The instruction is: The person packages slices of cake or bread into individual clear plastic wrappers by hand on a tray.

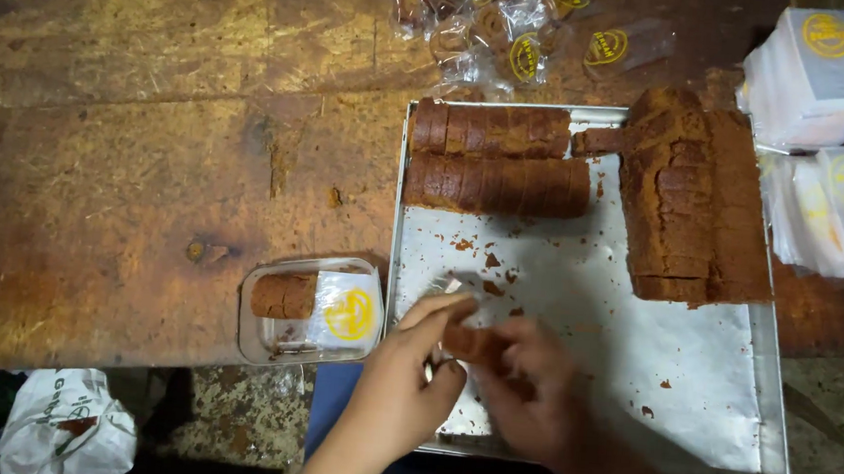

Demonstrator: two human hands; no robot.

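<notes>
Both my hands meet over the near left part of a metal tray (721,391) lined with white paper. My right hand (530,396) pinches a brown cake slice (472,342). My left hand (400,386) holds a small clear wrapper (450,287) against that slice. Two rows of sliced brown cake (496,160) lie at the tray's far left. A large block of sliced cake (694,193) lies at the far right. Crumbs dot the paper between them.
A clear plastic box (264,337) with one cake piece and a yellow-marked wrapper sits left of the tray on the worn wooden table (127,164). Wrapped slices (504,28) pile up behind the tray. Stacks of white wrappers (832,129) lie at right. A white bag (66,425) hangs below.
</notes>
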